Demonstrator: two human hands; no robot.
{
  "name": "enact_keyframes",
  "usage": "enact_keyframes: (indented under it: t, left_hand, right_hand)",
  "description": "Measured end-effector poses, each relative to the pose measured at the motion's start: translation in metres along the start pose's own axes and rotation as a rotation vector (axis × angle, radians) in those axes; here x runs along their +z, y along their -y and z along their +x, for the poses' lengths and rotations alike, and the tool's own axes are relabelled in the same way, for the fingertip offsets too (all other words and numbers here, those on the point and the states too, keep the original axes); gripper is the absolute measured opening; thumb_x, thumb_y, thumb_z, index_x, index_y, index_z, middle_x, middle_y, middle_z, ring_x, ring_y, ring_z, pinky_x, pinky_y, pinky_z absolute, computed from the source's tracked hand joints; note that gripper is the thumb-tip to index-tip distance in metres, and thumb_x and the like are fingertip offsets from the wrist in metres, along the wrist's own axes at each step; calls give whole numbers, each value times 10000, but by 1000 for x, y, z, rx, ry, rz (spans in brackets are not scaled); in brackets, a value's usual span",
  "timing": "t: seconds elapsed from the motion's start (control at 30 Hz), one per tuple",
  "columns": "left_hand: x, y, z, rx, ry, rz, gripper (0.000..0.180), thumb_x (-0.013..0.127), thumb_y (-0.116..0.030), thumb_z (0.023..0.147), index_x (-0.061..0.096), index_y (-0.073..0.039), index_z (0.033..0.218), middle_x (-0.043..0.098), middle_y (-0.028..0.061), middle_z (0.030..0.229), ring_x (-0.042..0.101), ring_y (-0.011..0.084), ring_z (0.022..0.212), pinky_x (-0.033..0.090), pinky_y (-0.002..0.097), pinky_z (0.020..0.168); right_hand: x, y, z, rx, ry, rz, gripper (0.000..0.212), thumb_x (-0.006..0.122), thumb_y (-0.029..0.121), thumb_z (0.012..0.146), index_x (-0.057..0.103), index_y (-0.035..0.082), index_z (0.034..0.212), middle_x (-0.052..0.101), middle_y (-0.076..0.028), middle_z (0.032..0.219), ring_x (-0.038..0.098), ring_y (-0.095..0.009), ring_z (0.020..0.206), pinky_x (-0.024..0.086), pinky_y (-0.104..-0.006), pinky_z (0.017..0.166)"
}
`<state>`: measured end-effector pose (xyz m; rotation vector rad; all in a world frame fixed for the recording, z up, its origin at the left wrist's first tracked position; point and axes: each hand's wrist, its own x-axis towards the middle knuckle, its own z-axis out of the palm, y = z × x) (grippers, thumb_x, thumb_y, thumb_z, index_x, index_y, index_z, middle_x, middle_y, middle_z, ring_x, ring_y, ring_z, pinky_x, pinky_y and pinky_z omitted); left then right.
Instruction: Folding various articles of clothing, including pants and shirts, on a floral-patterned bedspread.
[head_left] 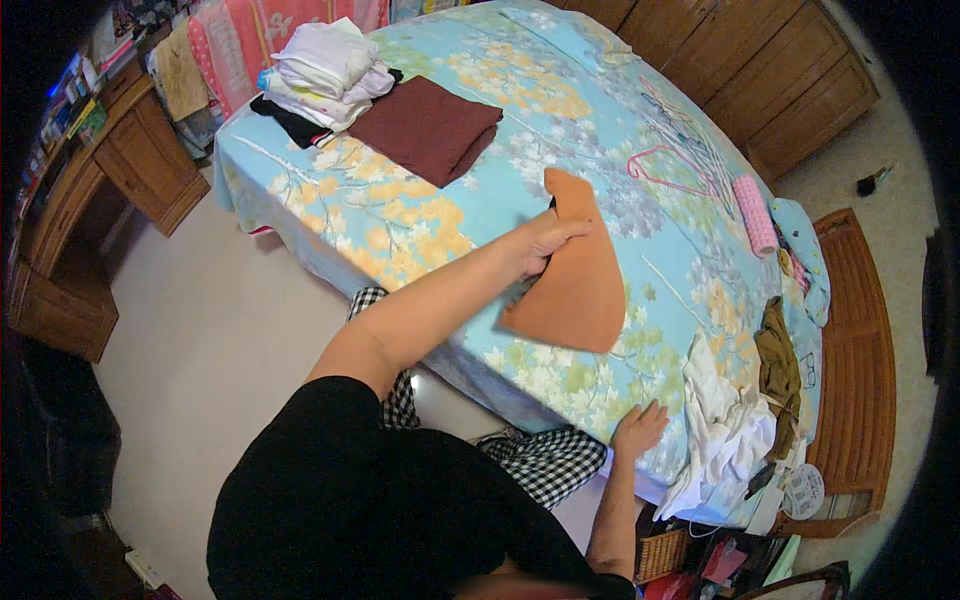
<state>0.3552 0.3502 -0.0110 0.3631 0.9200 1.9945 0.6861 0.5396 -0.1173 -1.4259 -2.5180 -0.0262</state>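
My left hand (548, 240) grips a folded orange-brown garment (580, 292) over the middle of the bed, fingers closed round its upper left part; its exact kind does not show. The cloth hangs in a fan shape, narrow at the top and wide toward me. Lower right, my right hand (640, 430) lies on the bed's near edge, fingers stretched out and holding nothing. Close to that hand is a crumpled white garment (722, 425). A dark maroon folded cloth (428, 130) lies flat beyond my left forearm.
A floral blue sheet (400, 215) covers the bed. Folded white clothes (325, 70) are stacked at the far left. Toward the right lie hangers (665, 165), a pink roll (755, 217) and a brown garment (778, 365). A wooden headboard (855, 380) bounds the right side; a wooden desk (150, 165) stands left.
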Motion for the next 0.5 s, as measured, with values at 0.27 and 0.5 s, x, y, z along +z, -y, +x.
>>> enact_keyframes:
  t: [0.27,0.5]
  left_hand:
    - [-25,-129,-16,236,171,178,420,608,-164,815,475,-42,1195,577,91,1103,592,202,976,493,358,842]
    - [-85,-237,-20,183,104,339,548,655,-198,776,440,-57,1261,558,107,1179,591,215,1007,485,360,873]
  right_hand:
    - [-2,9,-5,-22,-39,33,471,402,279,885,418,44,1293,330,-157,1403,239,-367,1320,196,-557,1030]
    - [4,3,0,-51,-50,86,493,464,232,859,411,20,1300,343,-174,1396,251,-366,1315,186,-530,1047]
